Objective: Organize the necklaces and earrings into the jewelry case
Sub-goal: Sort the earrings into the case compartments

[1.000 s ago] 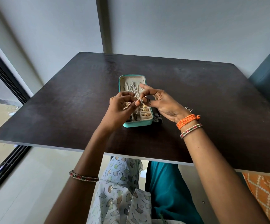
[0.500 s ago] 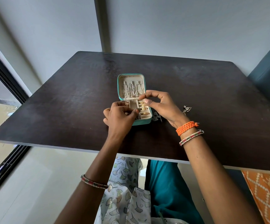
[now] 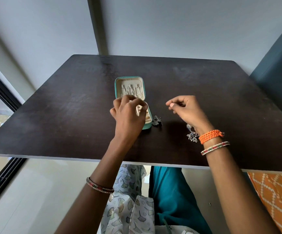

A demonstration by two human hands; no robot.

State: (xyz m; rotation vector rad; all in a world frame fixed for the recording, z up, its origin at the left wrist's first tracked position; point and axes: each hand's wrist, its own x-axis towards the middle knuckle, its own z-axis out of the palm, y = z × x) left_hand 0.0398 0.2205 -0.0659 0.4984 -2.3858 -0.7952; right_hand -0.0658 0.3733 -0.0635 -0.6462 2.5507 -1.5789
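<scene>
The jewelry case (image 3: 129, 85) lies open near the middle of the dark surface (image 3: 69, 115), a bit toward its left side. It is teal outside and cream inside. Its lid half points to the far edge, and thin silver necklaces (image 3: 131, 91) hang in a row inside that half. The tray half is closer to the near edge and has little boxes with small gold earrings (image 3: 147, 117) in them. The left hand (image 3: 129, 115) is over the tray half and hides most of it. Its fingers are bent down into the case, but the picture is too blurry there to tell if the grip has hold of anything. Just beside the near right corner of the case, a dark silver earring (image 3: 156, 121) sits on the surface. Further right, another silver earring with little beads (image 3: 192, 135) lies by the right wrist. The right hand (image 3: 186, 111) is up above the surface, well apart from the case. Its fingers are loosely curled with the thumb out, and its grip has nothing in it. An orange thread band (image 3: 210, 136) and a beaded bangle (image 3: 215, 148) go around the right wrist. Another bangle (image 3: 99, 186) goes around the left arm.
</scene>
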